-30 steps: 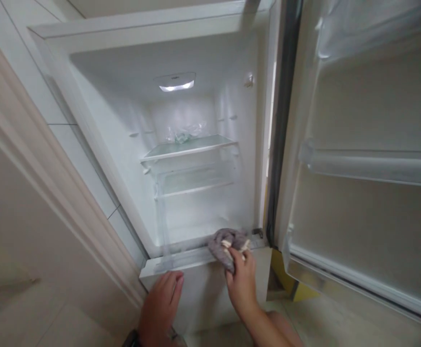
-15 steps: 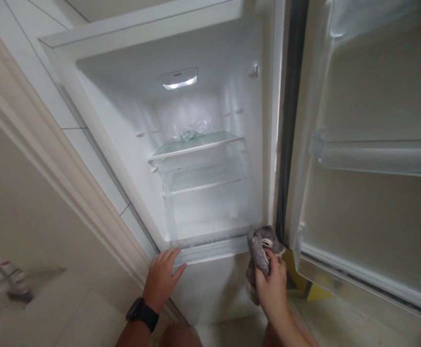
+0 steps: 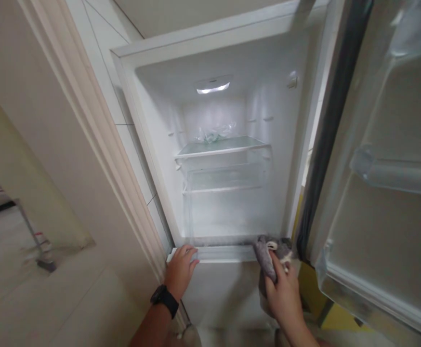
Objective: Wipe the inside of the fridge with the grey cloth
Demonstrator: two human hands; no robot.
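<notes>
An open fridge (image 3: 131, 101) with white walls stands before me, lit by a lamp at its top. My left hand (image 3: 181, 270), with a black watch on the wrist, rests at the left end of the white ledge (image 3: 227, 253) below the compartment, fingers slightly bent and apart. At the ledge's right end my right hand (image 3: 284, 291) grips a grey cloth (image 3: 266, 258) with a pale label. A glass shelf (image 3: 225, 146) bears a clear plastic bag (image 3: 216, 133); a clear panel (image 3: 225, 178) is lower down.
The fridge door (image 3: 394, 231) hangs open at the right, with clear door bins (image 3: 405, 176). Something yellow (image 3: 311, 289) is behind its lower edge. A pale door frame (image 3: 98, 140) runs along the left; a broom (image 3: 46, 264) is on the floor beyond.
The view has swung left, so the fridge appears farther right. My right hand still holds the cloth at the ledge's right end; my left hand's fingers are more bent on the ledge.
</notes>
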